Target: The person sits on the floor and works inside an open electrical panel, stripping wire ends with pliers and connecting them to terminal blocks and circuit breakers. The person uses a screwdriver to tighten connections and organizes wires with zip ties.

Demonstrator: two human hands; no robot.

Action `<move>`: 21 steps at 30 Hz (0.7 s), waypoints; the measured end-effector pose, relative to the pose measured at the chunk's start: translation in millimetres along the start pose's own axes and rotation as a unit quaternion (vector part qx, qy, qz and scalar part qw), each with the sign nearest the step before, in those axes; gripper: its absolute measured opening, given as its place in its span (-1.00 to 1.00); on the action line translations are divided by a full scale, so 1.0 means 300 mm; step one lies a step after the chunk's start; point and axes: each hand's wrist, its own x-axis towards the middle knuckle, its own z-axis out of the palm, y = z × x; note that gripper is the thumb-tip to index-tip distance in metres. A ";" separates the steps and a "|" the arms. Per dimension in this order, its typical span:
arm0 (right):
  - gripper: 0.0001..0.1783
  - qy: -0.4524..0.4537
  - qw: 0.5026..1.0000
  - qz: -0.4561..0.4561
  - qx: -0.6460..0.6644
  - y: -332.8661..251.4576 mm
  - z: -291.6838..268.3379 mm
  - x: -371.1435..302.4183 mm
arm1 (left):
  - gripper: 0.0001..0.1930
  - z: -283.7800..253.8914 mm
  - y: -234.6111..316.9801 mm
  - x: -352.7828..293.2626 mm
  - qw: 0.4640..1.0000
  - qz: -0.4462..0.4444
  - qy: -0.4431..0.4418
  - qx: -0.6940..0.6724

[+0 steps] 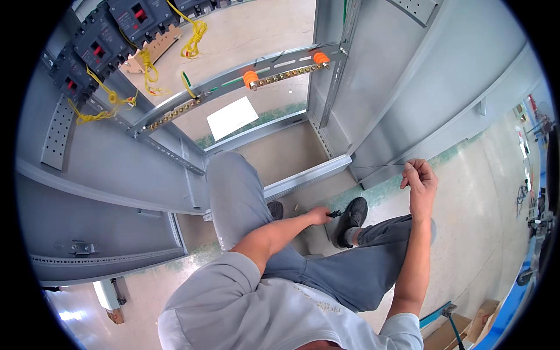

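My left hand (319, 216) is low between my knees, its fingers closed round a small black object (335, 214) whose kind I cannot make out. Out to the right, above my right knee, my right hand (421, 179) is raised in a pinch. A thin dark wire or strand (382, 166) runs left from its fingertips toward the cabinet's lower corner. Ahead of me stands the open grey metal cabinet frame (309, 177). Across it runs a slotted crossbar (286, 60), carrying orange insulators (250, 78) and a brass terminal strip (287, 74).
Several dark circuit breakers (140, 14) with coiled yellow wires (194, 41) hang at upper left. A white sheet (232, 118) lies beyond the crossbar. Grey panels (449, 76) rise on the right. My black shoe (353, 219) is beside my left hand. Cardboard (449, 332) lies at lower right.
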 end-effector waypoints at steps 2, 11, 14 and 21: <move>-0.88 -0.006 1.000 0.005 -0.005 0.007 -0.003 -0.002 | -0.56 0.024 -0.013 -0.002 1.000 -0.026 -0.012 0.006; -0.88 -0.008 1.000 0.001 0.029 0.027 -0.003 0.021 | -0.57 -0.574 0.414 -0.168 0.983 0.080 0.097 0.136; -0.86 -0.020 0.998 0.013 0.059 0.016 0.025 0.030 | -0.67 -0.958 0.469 -0.371 0.900 0.186 0.372 0.129; -0.82 -0.040 0.982 0.100 0.152 0.020 0.159 0.067 | -0.77 -1.314 0.279 -0.599 0.805 0.093 0.389 -0.437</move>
